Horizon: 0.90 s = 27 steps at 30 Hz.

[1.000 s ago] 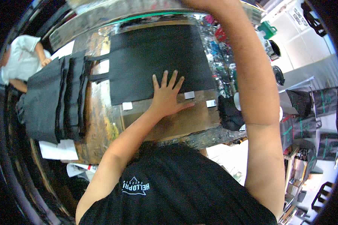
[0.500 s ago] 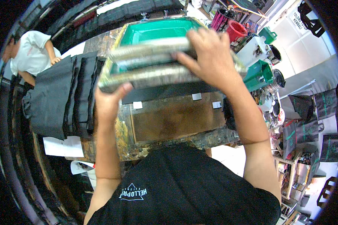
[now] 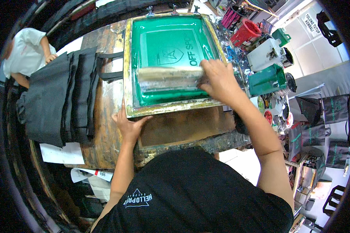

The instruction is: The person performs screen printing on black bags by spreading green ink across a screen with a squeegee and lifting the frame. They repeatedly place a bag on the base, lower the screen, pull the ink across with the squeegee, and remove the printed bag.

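A screen printing frame point(image 3: 129, 89) with a pale, ink-stained wooden rim lies low over the worktable. Its mesh point(image 3: 163, 42) is green, with a shield shape and lettering in it. My right hand point(image 3: 221, 79) is closed round the right end of a wide squeegee point(image 3: 169, 75), which stands across the lower mesh above a band of wet green ink. At the frame's near left corner, my left hand point(image 3: 129, 126) is spread, thumb along the front edge and fingers by the left side. A black bag handle point(image 3: 112, 66) shows beside the frame; whatever lies beneath is hidden.
Black cloth bags point(image 3: 58, 97) lie piled on the left, where a person in a white shirt point(image 3: 29, 48) stands. Hinge clamps point(image 3: 174, 9) line the frame's far edge. Ink containers, among them a red bucket point(image 3: 245, 33) and a green container point(image 3: 266, 79), crowd the right side.
The frame has come down from a tilted, raised position over the board. My left hand has shifted from lifting its near corner to resting beside it; my right hand still grips the squeegee.
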Each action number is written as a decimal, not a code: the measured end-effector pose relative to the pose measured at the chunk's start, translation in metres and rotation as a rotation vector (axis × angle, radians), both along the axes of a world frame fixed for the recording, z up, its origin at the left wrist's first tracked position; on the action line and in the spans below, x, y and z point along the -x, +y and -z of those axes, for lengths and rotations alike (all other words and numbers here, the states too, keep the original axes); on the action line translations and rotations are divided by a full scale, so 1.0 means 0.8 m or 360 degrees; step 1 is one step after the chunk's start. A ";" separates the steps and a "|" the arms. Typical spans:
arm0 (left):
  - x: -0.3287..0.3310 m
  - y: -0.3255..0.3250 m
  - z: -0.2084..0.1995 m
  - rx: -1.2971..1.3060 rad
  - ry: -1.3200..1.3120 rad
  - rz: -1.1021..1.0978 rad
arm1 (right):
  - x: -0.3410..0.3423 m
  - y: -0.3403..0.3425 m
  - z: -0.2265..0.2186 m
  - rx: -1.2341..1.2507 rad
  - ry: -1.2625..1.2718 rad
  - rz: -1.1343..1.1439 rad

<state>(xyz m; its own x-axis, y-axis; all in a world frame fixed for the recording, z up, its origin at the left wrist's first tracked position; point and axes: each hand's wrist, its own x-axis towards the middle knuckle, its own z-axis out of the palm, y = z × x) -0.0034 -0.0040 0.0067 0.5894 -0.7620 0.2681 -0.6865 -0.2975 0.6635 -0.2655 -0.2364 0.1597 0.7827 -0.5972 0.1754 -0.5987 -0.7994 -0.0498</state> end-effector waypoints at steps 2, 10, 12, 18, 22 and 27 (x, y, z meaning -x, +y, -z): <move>0.000 0.001 0.001 0.0011 0.0073 0.0011 | -0.004 0.020 0.009 0.0000 -0.0017 -0.0028; -0.004 0.000 -0.004 0.0035 -0.0093 0.0125 | -0.045 -0.027 0.051 0.0160 -0.0121 -0.0045; -0.003 0.000 -0.008 0.0015 -0.0165 0.0112 | -0.070 -0.076 0.062 0.0245 -0.0102 -0.0024; -0.003 -0.002 -0.007 0.0003 -0.0115 0.0080 | -0.157 -0.251 0.084 0.0276 -0.0008 -0.0011; -0.009 0.000 -0.001 -0.0014 -0.0336 0.0107 | -0.201 -0.332 0.083 0.0294 -0.0012 -0.0059; -0.006 0.003 -0.018 -0.0368 -0.0355 -0.0001 | -0.220 -0.365 0.061 0.0067 0.0164 -0.0053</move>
